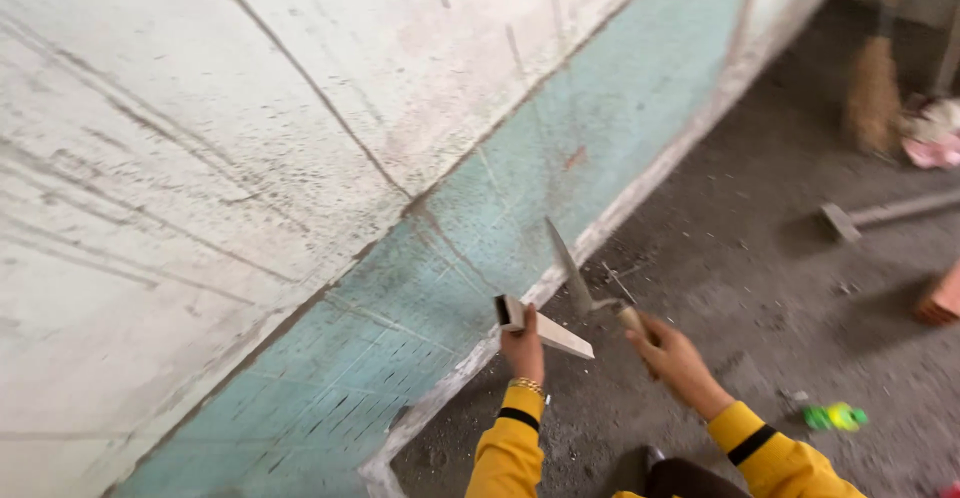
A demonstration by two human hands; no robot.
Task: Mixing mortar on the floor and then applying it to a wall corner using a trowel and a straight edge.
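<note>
My left hand point(523, 350) grips a short pale rectangular tube point(545, 329), holding it against the foot of the wall where the blue-green band point(520, 198) meets the floor. My right hand point(668, 353) is closed around the wooden handle of a trowel point(585, 288). The trowel's thin blade points up along the blue-green band, just right of the tube. Both sleeves are yellow with a black band, and a gold bracelet sits on my left wrist.
The white block wall point(200, 128) fills the left. On the dusty grey floor point(720, 258) lie a long-handled tool point(880, 214), a broom point(872, 93), a red brick point(942, 300) at the right edge, a green-yellow object point(836, 417) and pink rags point(932, 148).
</note>
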